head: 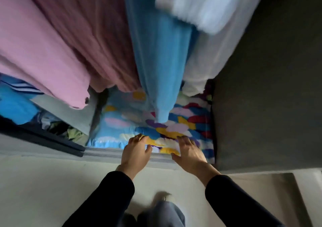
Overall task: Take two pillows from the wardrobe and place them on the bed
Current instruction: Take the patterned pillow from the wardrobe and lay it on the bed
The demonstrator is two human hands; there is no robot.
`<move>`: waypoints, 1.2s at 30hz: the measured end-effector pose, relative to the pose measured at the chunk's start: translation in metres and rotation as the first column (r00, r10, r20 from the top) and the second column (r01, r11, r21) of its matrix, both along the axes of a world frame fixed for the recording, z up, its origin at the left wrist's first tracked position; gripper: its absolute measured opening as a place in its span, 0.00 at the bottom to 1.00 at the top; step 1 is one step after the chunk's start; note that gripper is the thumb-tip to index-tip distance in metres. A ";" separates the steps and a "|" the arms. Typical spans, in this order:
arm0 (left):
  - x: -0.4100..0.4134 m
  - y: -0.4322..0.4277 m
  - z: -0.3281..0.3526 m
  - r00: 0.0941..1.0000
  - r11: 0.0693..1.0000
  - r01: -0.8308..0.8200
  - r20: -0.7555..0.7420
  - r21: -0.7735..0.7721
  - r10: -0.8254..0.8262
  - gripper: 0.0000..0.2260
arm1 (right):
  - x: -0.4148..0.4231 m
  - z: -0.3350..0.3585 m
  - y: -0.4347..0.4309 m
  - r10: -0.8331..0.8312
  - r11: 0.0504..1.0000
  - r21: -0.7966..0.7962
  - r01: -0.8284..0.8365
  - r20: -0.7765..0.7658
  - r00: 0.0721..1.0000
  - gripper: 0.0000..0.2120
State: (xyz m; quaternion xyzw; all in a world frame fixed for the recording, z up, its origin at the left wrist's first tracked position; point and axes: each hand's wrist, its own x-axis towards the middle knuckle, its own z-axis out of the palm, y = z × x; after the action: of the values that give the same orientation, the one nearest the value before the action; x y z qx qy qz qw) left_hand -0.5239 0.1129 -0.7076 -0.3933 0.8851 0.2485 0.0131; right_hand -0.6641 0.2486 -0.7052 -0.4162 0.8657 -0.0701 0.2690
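Observation:
A colourful pillow [174, 129] with blue, yellow, red and lilac patches lies on the wardrobe floor under the hanging clothes. A paler blue flowered pillow [118, 122] lies just left of it. My left hand [136, 150] and my right hand [188, 150] reach down side by side to the front edge of the colourful pillow, fingers spread and resting on or just above the fabric. Neither hand grips anything. Both arms wear black sleeves.
Hanging clothes fill the upper view: pink [34, 52], maroon [90, 44], blue [162, 61] and white [209, 35]. The dark wardrobe wall [270, 87] stands on the right, a sliding-door track [104, 152] runs along the front. Folded clothes [52, 124] lie at left. The pale floor [52, 183] is below.

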 end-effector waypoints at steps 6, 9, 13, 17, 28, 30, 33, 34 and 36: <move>-0.010 -0.065 -0.166 1.000 0.997 0.021 -0.005 -0.077 -0.021 0.18 | -0.021 -0.161 -0.050 -0.032 0.999 -0.036 0.029 -0.066 0.997 0.33; -0.018 -0.092 -0.226 0.999 0.994 0.013 -0.034 -0.105 -0.017 0.20 | -0.037 -0.217 -0.066 -0.041 0.998 -0.047 0.034 -0.159 0.986 0.31; -0.024 -0.118 -0.273 0.997 0.988 0.018 -0.070 -0.154 -0.029 0.23 | -0.060 -0.257 -0.077 -0.043 0.997 -0.071 0.025 -0.267 0.963 0.30; -0.022 -0.141 -0.293 0.994 0.974 0.030 -0.098 -0.226 -0.053 0.25 | -0.082 -0.274 -0.081 -0.037 0.998 -0.055 0.024 -0.258 0.965 0.34; -0.022 -0.169 -0.319 0.978 0.953 0.189 -0.045 -0.238 -0.206 0.36 | -0.089 -0.305 -0.085 0.190 0.973 0.198 -0.122 -0.372 0.909 0.39; -0.025 -0.165 -0.319 0.983 0.955 0.159 -0.048 -0.249 -0.176 0.31 | -0.086 -0.306 -0.087 0.247 0.961 0.223 -0.166 -0.412 0.877 0.33; -0.034 -0.154 -0.316 0.986 0.951 0.093 -0.109 -0.294 -0.130 0.18 | -0.081 -0.304 -0.093 0.310 0.936 0.300 -0.187 -0.444 0.841 0.25; -0.036 -0.149 -0.316 0.985 0.949 0.066 -0.132 -0.310 -0.111 0.15 | -0.080 -0.302 -0.095 0.318 0.929 0.324 -0.181 -0.442 0.839 0.23; -0.041 -0.144 -0.314 0.984 0.958 0.000 -0.173 -0.286 -0.051 0.14 | -0.078 -0.295 -0.097 0.320 0.921 0.352 -0.168 -0.436 0.841 0.21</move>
State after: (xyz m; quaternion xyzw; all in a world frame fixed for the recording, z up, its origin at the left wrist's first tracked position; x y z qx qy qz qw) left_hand -0.5650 -0.0316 -1.0220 -0.3557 0.9142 0.1528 -0.1198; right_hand -0.7421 0.1513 -0.9999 -0.4826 0.8446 0.2038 0.1101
